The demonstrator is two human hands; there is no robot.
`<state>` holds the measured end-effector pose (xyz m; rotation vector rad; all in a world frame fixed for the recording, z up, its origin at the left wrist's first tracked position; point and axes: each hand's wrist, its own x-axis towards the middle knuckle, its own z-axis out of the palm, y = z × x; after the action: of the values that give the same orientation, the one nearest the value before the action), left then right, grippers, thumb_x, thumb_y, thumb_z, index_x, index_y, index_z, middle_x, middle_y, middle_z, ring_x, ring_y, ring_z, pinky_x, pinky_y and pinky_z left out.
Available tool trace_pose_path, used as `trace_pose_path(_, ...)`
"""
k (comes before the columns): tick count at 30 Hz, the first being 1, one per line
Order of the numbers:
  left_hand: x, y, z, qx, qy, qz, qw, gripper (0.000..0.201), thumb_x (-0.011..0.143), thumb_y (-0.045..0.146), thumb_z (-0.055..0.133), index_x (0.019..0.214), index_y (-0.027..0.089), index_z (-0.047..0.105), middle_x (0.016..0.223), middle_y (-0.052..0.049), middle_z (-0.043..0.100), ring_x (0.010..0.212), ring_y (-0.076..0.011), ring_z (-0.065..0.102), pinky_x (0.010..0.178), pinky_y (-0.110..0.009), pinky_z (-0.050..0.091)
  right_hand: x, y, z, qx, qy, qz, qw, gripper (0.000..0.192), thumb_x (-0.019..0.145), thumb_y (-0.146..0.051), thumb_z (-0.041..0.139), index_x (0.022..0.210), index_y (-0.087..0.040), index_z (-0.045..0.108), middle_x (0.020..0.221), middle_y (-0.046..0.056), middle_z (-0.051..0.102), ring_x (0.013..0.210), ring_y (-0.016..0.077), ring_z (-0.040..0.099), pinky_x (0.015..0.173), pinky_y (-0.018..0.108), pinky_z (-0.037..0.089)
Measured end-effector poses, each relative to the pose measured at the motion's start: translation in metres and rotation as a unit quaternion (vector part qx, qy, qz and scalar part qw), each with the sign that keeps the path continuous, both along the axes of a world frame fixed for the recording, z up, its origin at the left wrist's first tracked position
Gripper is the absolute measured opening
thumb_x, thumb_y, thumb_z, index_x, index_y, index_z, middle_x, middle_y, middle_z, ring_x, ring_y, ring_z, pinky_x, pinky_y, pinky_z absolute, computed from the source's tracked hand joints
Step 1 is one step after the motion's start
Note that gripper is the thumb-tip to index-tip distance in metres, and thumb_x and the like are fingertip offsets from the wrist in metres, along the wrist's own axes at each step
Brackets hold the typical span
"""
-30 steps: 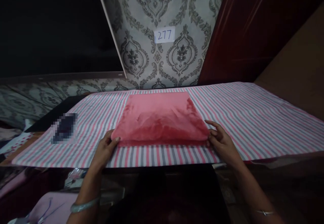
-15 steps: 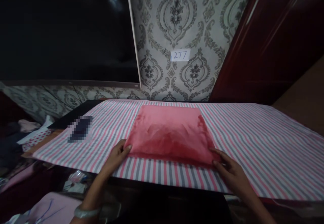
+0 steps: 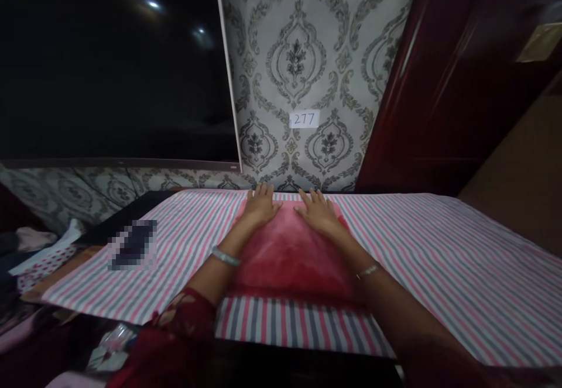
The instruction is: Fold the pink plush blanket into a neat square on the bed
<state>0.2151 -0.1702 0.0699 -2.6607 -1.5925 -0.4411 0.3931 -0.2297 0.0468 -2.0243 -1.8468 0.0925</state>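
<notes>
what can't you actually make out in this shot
- Head view: the dark flat thing on the pink-and-grey striped cloth is pixelated, so its identity is unreadable.
- The near part of the folded pink plush fabric is crossed by both forearms.
- The left hand and right hand lie flat on its far edge; what is under the palms is hidden.
- The bottom-left clutter is too dark to tell.

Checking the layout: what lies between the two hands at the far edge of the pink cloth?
Only pink cloth: the head view shows a bare strip of it between the left hand and right hand.
</notes>
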Motion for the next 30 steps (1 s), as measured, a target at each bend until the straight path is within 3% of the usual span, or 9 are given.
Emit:
trace_pose_path(2, 0.009, 0.017, -0.009, -0.016, 0.038, 0.054, 0.998, 0.067, 0.096, 0.046, 0.042, 0.153, 0.011, 0.034, 0.162, -0.022, 0.026, 0.152, -0.0333, 0.018, 0.121, -0.056, 0.014, 0.003, 0.016, -0.007, -0.014, -0.007, -0.039, 0.999, 0.061, 0.102, -0.05, 0.038, 0.155, -0.022, 0.034, 0.161, 0.016, 0.029, 0.149, 0.0374, 0.017, 0.116, 0.061, 0.013)
trace_pose_path(4, 0.007, 0.026, -0.031, -0.039, 0.061, 0.083, 0.994, 0.068, 0.097, 0.049, 0.039, 0.152, 0.01, 0.036, 0.161, -0.023, 0.027, 0.151, -0.0358, 0.02, 0.12, -0.058, 0.014, 0.009, 0.021, -0.026, -0.014, -0.024, -0.057, 0.998, 0.059, 0.102, -0.051, 0.038, 0.153, -0.021, 0.04, 0.158, 0.017, 0.035, 0.147, 0.0391, 0.022, 0.115, 0.062, 0.013)
trace_pose_path(8, -0.005, 0.031, -0.08, 0.0, 0.051, 0.075, 0.996, 0.069, 0.099, 0.054, 0.029, 0.152, 0.011, 0.038, 0.158, -0.022, 0.035, 0.148, -0.0373, 0.028, 0.119, -0.06, 0.015, 0.017, 0.018, -0.069, -0.001, -0.065, -0.081, 0.995, 0.057, 0.1, -0.052, 0.039, 0.151, -0.026, 0.043, 0.156, 0.013, 0.041, 0.144, 0.0382, 0.03, 0.115, 0.059, 0.016)
trace_pose_path(11, -0.008, 0.034, -0.093, 0.009, 0.04, 0.075, 0.996, 0.07, 0.099, 0.056, 0.028, 0.152, 0.012, 0.039, 0.157, -0.022, 0.035, 0.147, -0.037, 0.028, 0.118, -0.06, 0.015, 0.019, 0.02, -0.079, 0.0, -0.07, -0.085, 0.994, 0.057, 0.1, -0.054, 0.037, 0.151, -0.028, 0.043, 0.156, 0.012, 0.04, 0.144, 0.0385, 0.029, 0.115, 0.058, 0.017)
trace_pose_path(20, -0.004, 0.03, -0.086, -0.016, 0.029, 0.081, 0.996, 0.07, 0.098, 0.057, 0.029, 0.152, 0.013, 0.037, 0.159, -0.02, 0.034, 0.148, -0.0352, 0.027, 0.119, -0.059, 0.014, 0.021, 0.019, -0.078, -0.001, -0.082, -0.088, 0.993, 0.055, 0.101, -0.052, 0.035, 0.15, -0.028, 0.045, 0.154, 0.01, 0.043, 0.142, 0.037, 0.033, 0.114, 0.058, 0.021)
trace_pose_path(26, -0.022, 0.028, -0.066, -0.05, 0.06, 0.099, 0.992, 0.07, 0.097, 0.059, 0.032, 0.153, 0.017, 0.036, 0.161, -0.02, 0.03, 0.15, -0.0359, 0.021, 0.118, -0.065, 0.008, 0.019, 0.018, -0.069, -0.009, -0.074, -0.083, 0.994, 0.052, 0.102, -0.046, 0.034, 0.149, -0.027, 0.045, 0.154, 0.011, 0.043, 0.142, 0.0368, 0.033, 0.113, 0.058, 0.023)
trace_pose_path(28, -0.038, 0.025, -0.06, -0.08, 0.049, 0.121, 0.988, 0.07, 0.096, 0.057, 0.035, 0.154, 0.019, 0.034, 0.163, -0.018, 0.024, 0.15, -0.0386, 0.02, 0.117, -0.064, 0.016, 0.022, 0.018, -0.064, -0.027, -0.063, -0.077, 0.995, 0.052, 0.103, -0.045, 0.034, 0.15, -0.026, 0.044, 0.156, 0.011, 0.04, 0.144, 0.036, 0.031, 0.115, 0.057, 0.022)
trace_pose_path(30, -0.058, 0.02, -0.058, -0.13, 0.01, 0.138, 0.982, 0.071, 0.095, 0.054, 0.04, 0.156, 0.018, 0.031, 0.163, -0.018, 0.022, 0.146, -0.0395, 0.031, 0.113, -0.056, 0.031, 0.031, 0.012, -0.063, -0.037, -0.052, -0.079, 0.995, 0.053, 0.102, -0.045, 0.038, 0.15, -0.024, 0.044, 0.158, 0.014, 0.036, 0.146, 0.0363, 0.027, 0.115, 0.057, 0.021)
